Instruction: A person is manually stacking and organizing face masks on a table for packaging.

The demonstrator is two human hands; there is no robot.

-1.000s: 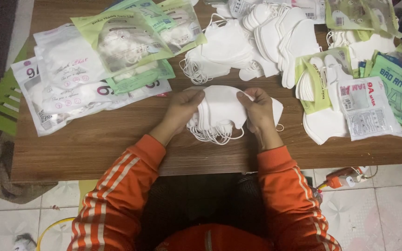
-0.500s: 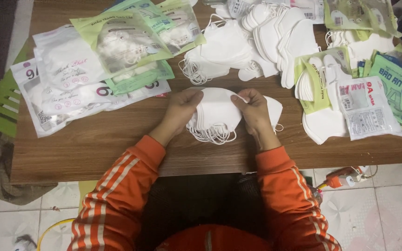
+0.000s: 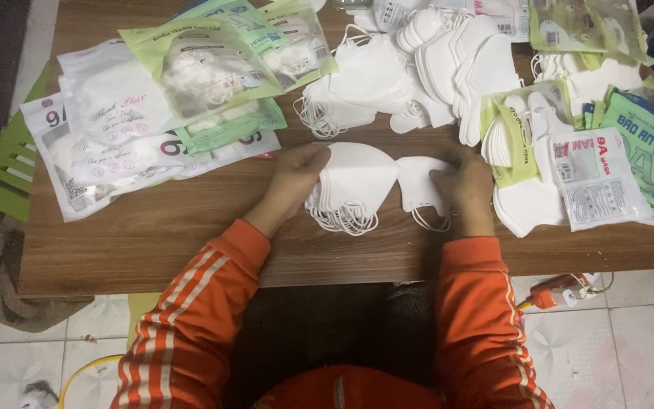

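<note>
Hands are parting over the brown wooden table [image 3: 153,242]; left hand [image 3: 297,178] is gripping the fanned stack of white folded face masks [image 3: 353,185]; right hand [image 3: 467,185] is pinching a smaller white mask bundle [image 3: 418,185]; squaring edges looks wise.

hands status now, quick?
Left hand: closed on the mask stack.
Right hand: closed on a single mask, apart from the stack.

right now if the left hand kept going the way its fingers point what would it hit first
The left hand points right along the wooden table, already gripping the stack of white masks. Past that stack, it would likely meet the smaller mask under the right hand.
</note>
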